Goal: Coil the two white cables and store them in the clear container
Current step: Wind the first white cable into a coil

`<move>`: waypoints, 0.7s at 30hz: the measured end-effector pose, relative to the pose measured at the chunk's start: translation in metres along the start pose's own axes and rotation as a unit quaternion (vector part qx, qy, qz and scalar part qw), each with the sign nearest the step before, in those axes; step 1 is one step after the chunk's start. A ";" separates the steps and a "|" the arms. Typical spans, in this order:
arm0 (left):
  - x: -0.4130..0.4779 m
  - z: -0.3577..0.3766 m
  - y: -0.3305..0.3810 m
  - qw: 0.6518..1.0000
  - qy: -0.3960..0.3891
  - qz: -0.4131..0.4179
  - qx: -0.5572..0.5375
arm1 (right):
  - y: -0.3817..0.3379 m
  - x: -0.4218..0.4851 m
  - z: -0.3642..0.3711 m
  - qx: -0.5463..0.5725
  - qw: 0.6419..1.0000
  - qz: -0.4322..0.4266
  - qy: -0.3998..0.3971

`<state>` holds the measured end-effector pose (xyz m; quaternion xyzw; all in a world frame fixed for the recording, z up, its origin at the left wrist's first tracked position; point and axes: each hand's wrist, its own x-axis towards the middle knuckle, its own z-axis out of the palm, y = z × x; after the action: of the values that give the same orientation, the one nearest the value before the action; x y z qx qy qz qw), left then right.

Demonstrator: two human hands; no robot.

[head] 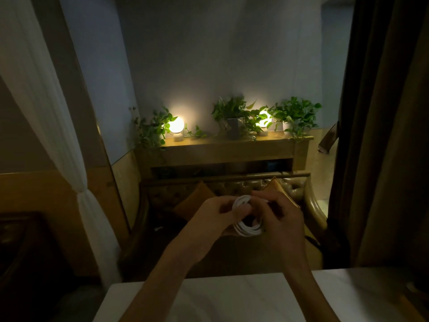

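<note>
Beyond the near edge of the white table, a tufted brown sofa stands under a shelf carrying potted plants and two lit globe lamps; above the gap between table and sofa, my left hand and my right hand both grip the coiled white cable, held in mid-air between them; the room is dim.

Both bare forearms reach forward and converge at mid-frame. The left hand curls its fingers inward, thumb pressed across. The right hand faces it, fingers bent, fingertips nearly meeting the left's.
</note>
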<state>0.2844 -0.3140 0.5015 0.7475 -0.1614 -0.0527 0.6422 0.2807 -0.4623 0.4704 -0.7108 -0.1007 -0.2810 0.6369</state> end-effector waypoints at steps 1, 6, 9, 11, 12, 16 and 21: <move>0.001 -0.003 -0.001 0.993 -0.018 -0.045 -0.106 | 0.000 0.000 -0.001 0.016 1.000 0.019 0.008; -0.002 -0.009 -0.012 0.927 -0.032 -0.107 -0.357 | -0.008 0.001 0.002 0.040 0.999 0.009 -0.009; -0.008 -0.010 -0.012 0.944 -0.052 -0.083 -0.316 | -0.009 0.001 0.002 0.069 0.997 0.030 -0.013; -0.007 -0.009 -0.010 0.959 -0.043 -0.074 -0.271 | -0.009 0.001 0.000 0.078 0.996 0.038 0.000; -0.006 -0.009 -0.010 0.962 -0.036 -0.073 -0.259 | -0.009 0.000 0.000 0.082 0.996 0.041 0.012; -0.005 -0.004 -0.012 0.968 0.004 -0.077 -0.239 | -0.007 -0.004 0.005 0.077 0.994 0.035 0.074; -0.010 0.005 -0.005 0.990 0.110 -0.038 -0.078 | -0.003 -0.004 0.005 0.069 0.989 0.031 0.127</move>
<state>0.2747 -0.3152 0.4940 0.7022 -0.0567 -0.0070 0.7096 0.2773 -0.4559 0.4710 -0.6265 -0.0158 -0.3417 0.7004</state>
